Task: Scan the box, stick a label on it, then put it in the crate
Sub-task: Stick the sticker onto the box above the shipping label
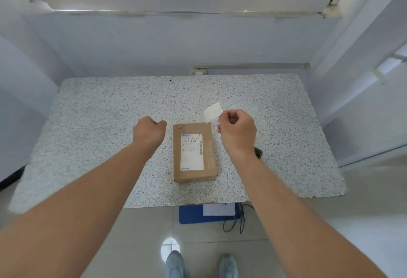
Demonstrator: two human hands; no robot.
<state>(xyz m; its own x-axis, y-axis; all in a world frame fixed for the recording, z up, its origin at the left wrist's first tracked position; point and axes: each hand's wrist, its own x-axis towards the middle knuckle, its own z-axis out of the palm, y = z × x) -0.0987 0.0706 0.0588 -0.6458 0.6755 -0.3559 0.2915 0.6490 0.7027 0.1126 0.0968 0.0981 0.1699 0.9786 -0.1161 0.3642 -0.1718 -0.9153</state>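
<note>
A brown cardboard box lies flat in the middle of the speckled table, with a white printed barcode label on its top. My right hand hovers above the box's far right corner and pinches a small white label by its edge; the label sticks up to the left. My left hand hangs just left of the box with the fingers curled shut and nothing in it. A dark object, possibly the scanner, peeks out from behind my right wrist on the table.
A blue crate with a white sheet in it stands on the floor under the table's near edge, beside a black cable. My two shoes show at the bottom. White walls close in behind and on both sides of the table.
</note>
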